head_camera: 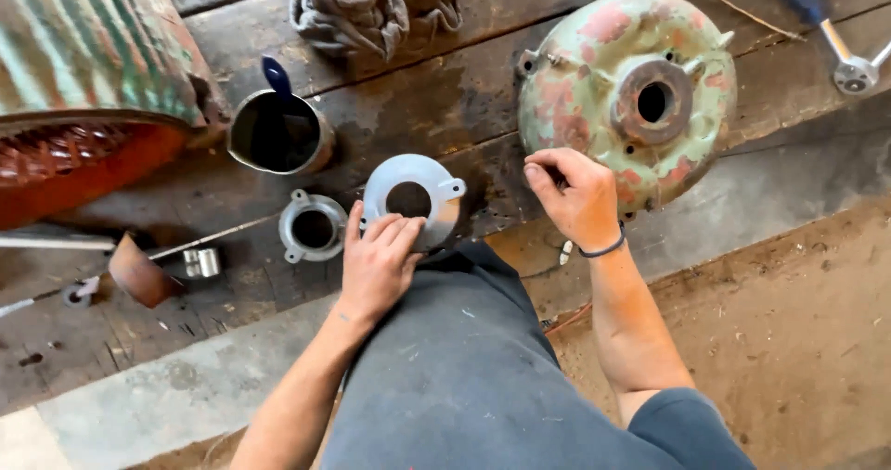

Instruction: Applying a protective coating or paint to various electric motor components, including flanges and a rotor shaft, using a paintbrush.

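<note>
My left hand [379, 261] rests its fingers on a flat grey metal ring plate with ears [408, 175], pressing it against my knee at the edge of the dark wooden bench. My right hand [577, 196], with a dark band on the wrist, has its fingers curled at the lower left rim of a round green and red painted motor end cover [594, 90] with a centre hole. Whether something small is pinched in those fingers cannot be told.
A second grey flanged ring [313, 228] lies left of the plate. A metal cup of dark liquid with a blue handle [278, 131] stands behind it. A ribbed motor body [83, 71] is at far left, a rag [371, 6] at the back, a socket tool [849, 66] top right.
</note>
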